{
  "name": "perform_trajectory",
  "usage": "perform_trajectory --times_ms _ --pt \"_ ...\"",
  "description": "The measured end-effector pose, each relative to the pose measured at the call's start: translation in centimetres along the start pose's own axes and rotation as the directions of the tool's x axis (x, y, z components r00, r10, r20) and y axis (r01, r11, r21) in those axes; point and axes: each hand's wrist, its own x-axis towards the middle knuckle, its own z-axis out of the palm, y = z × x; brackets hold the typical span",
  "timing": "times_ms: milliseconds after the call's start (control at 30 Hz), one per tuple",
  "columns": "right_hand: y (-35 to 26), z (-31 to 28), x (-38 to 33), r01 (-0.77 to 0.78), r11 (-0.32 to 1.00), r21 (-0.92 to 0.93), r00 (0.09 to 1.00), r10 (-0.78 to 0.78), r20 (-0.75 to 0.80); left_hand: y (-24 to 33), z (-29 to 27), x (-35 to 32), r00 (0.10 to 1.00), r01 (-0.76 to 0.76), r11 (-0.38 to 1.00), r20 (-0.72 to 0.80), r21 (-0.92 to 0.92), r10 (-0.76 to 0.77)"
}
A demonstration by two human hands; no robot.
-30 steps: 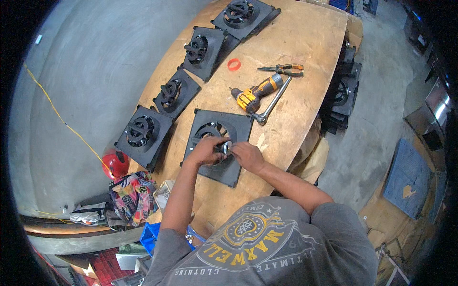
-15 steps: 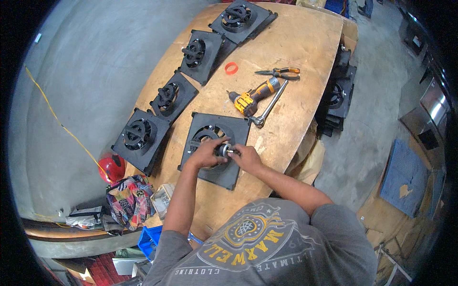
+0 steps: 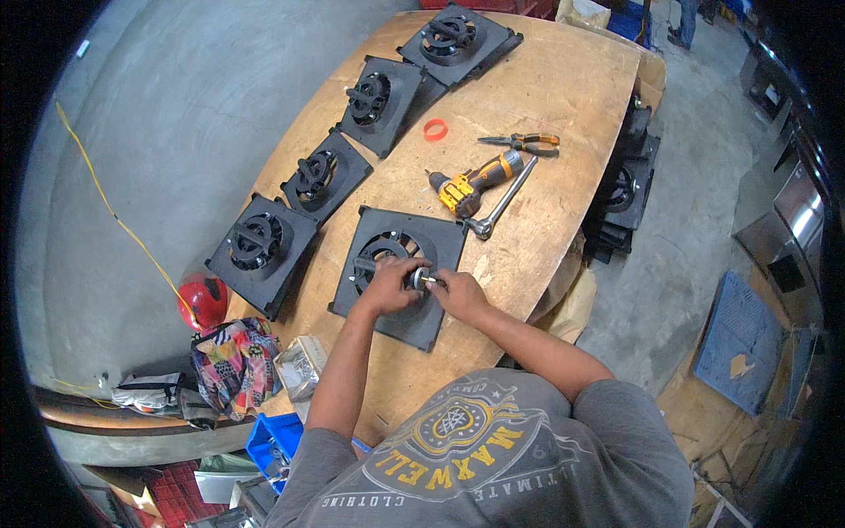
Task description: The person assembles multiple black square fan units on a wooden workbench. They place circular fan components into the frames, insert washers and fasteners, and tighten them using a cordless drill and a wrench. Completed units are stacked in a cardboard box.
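A black square plate (image 3: 400, 329) with a round, spoked opening lies flat on the wooden table in front of me. Over its middle, my left hand (image 3: 390, 287) grips a small round dark part with a pale rim (image 3: 417, 278), thumb and fingers curled about it. From the right, my right hand (image 3: 461, 295) is closed in a pinch on a small brass-coloured piece (image 3: 430, 280) at the side of that part. The piece looks like a bolt or fitting, too small to tell which. My left hand hides part of the plate's opening.
Beyond the plate lie a yellow-black cordless drill (image 3: 466, 188), a ratchet wrench (image 3: 502, 204), pliers (image 3: 525, 143) and a red ring (image 3: 435, 130). Several similar black units (image 3: 380, 101) line the table's left edge. A box of small parts (image 3: 300, 366) stands by my left forearm.
The whole view has shifted slightly. Both hands remain over the plate with the round part and the brass-coloured piece, their fingers only a little moved.
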Motion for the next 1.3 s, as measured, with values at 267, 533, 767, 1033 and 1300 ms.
perform_trajectory --times_ms 267,533,767,1033,1300 --pt "-0.5 -0.2 0.2 -0.035 0.999 0.023 0.999 0.035 -0.009 -0.4 0.0 0.1 0.999 -0.048 0.999 -0.020 -0.017 0.047" --pt "-0.8 -0.4 1.1 -0.071 0.989 -0.132 0.986 0.090 0.140 -0.8 0.4 0.2 0.998 -0.047 0.999 -0.049 -0.018 0.046" --pt "-1.4 -0.8 0.9 -0.027 0.981 -0.191 0.989 0.054 0.139 -0.8 0.7 0.2 0.994 -0.068 0.998 -0.086 -0.001 0.068" --pt "-1.3 -0.9 0.9 0.067 0.973 -0.221 0.988 -0.035 0.149 -1.0 0.9 0.2 0.993 -0.058 0.997 -0.101 -0.045 0.053" --pt "-1.2 -0.8 0.9 0.055 0.955 -0.290 0.992 -0.018 0.128 -1.1 1.3 0.1 0.989 -0.070 0.997 -0.135 -0.041 0.064"
